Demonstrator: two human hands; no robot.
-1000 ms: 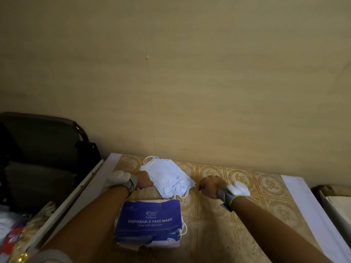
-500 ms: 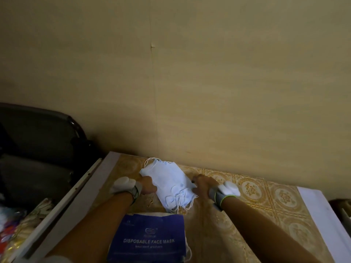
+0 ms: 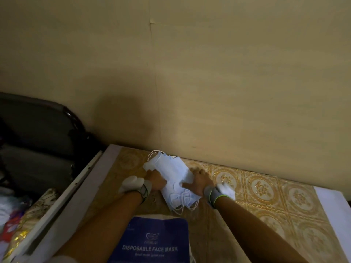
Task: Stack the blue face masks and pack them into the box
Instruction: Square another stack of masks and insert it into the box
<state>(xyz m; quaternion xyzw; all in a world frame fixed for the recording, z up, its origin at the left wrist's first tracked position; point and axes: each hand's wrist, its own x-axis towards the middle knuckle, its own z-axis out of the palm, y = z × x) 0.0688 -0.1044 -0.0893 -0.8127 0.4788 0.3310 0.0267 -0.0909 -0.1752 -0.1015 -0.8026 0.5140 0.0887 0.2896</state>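
Both hands bracketed the masks [image 3: 171, 179] on the table [image 3: 266, 188] by the wall; the left hand [image 3: 156, 180] gripped one edge, the right hand [image 3: 199, 182] pressed flat against the other; the box [image 3: 153, 242] lay nearer.

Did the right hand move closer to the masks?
Yes. The right hand slid left across the patterned table and now rests against the mask pile.

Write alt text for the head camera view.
Two hands, left hand and right hand, press in on either side of a pile of pale masks on a patterned table by a wall. A blue box reading DISPOSABLE FACE MASK lies nearer the camera.
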